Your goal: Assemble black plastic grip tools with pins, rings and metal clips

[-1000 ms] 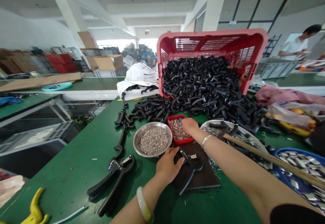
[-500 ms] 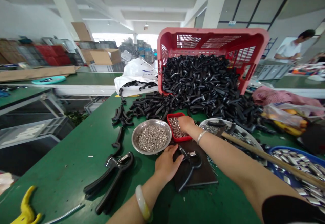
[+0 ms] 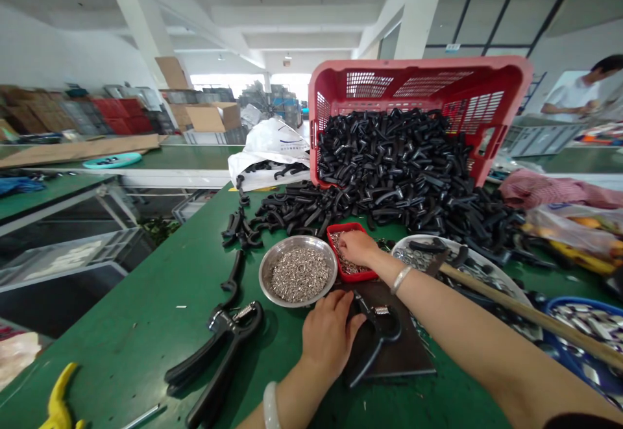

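My left hand [image 3: 331,333] presses on a black plastic hand grip tool [image 3: 377,333] with a small metal spring, which lies on a dark board [image 3: 396,357]. My right hand [image 3: 355,248] reaches into a small red tray [image 3: 351,273] heaped with tiny metal pins, its fingertips down among them. Whether those fingers pinch anything is hidden. To the left of the tray stands a steel bowl [image 3: 298,272] full of small metal rings. A finished-looking black grip tool [image 3: 219,364] lies on the green bench to the left of my left hand.
A tipped red plastic crate [image 3: 418,85] spills black plastic handles [image 3: 389,163] across the green bench. On the right are a white dish of metal parts [image 3: 462,267], a wooden stick [image 3: 525,309] and a blue basin [image 3: 584,331]. A co-worker [image 3: 574,98] stands far right.
The view has shifted slightly. My right hand has dipped lower into the red tray, and my left hand sits further over the grip tool.
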`<action>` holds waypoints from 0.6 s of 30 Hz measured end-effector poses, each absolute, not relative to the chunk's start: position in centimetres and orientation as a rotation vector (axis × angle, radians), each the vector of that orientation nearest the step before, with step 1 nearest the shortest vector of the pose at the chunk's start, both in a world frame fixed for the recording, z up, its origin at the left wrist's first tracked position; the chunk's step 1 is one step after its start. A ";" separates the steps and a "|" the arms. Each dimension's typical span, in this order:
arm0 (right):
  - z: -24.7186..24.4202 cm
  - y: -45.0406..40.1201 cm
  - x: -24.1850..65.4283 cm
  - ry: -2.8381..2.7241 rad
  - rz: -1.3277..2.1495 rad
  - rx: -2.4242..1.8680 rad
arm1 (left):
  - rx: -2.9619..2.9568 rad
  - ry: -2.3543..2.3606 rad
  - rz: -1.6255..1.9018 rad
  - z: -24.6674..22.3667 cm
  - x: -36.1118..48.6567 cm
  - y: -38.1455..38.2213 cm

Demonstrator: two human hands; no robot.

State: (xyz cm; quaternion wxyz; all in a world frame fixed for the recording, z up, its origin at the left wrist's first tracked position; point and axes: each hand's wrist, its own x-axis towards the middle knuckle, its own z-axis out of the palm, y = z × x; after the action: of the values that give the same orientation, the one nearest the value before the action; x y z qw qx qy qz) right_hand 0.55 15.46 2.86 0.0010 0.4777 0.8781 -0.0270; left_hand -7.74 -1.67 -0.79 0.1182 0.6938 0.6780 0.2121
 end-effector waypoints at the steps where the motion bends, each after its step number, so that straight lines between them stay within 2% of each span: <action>1: 2.7 15.8 1.0 2.718 -0.067 1.545 | 2.061 1.973 0.651 -0.7 -7.7 -1.8; 5: 2.4 16.6 2.2 2.633 -0.018 1.642 | 2.106 1.953 0.697 -0.6 -7.3 -1.7; 18: 1.2 16.1 2.2 2.700 -0.154 1.421 | 2.111 1.930 0.597 -2.2 -7.3 -1.7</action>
State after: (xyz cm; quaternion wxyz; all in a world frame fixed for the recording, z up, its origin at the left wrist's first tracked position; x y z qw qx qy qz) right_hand 2.22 16.07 1.25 0.0432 0.4646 0.8830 -0.0505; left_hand -7.26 -1.66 -2.16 0.1096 0.7181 0.6566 0.2032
